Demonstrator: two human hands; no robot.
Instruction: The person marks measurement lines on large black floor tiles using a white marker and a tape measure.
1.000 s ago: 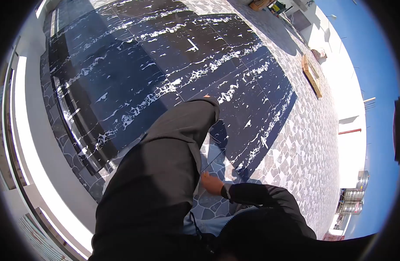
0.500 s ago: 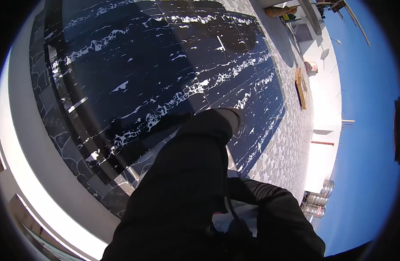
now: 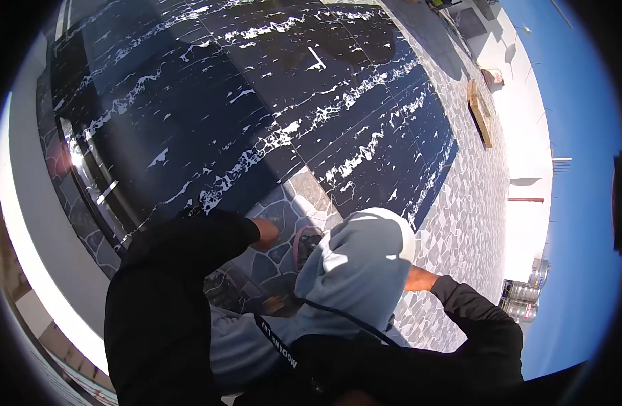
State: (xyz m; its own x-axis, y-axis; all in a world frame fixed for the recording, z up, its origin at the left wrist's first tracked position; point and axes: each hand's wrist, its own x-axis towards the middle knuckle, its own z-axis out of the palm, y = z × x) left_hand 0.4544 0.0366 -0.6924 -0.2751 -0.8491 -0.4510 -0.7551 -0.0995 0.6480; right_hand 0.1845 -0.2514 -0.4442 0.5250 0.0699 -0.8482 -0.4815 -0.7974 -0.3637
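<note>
- The left hand [image 3: 265,232] shows only partly past a black sleeve [image 3: 182,271]; it hangs low over a bare patch of grey stone-pattern floor [image 3: 284,210], next to the edge of the dark marble tiles [image 3: 257,88]. Whether its grip is wide or narrow I cannot tell.
- The right hand is hidden behind the raised knee in pale blue-grey trousers [image 3: 358,264]; only the right forearm [image 3: 419,279] and its black sleeve show, so its grip cannot be told either.
- A shoe [image 3: 304,242] stands on the bare floor patch, just beside the left hand.
- The knee blocks most of the ground between the two arms.
- A black cord [image 3: 338,318] runs across the trousers.
- The laid marble tiles, black with white veins, cover the floor ahead and to the left, up to a white wall ledge [image 3: 27,223].
- A wooden frame [image 3: 480,111] lies well apart on the stone-pattern floor to the right.
- Metal tanks [image 3: 524,301] stand far off at the right edge.
</note>
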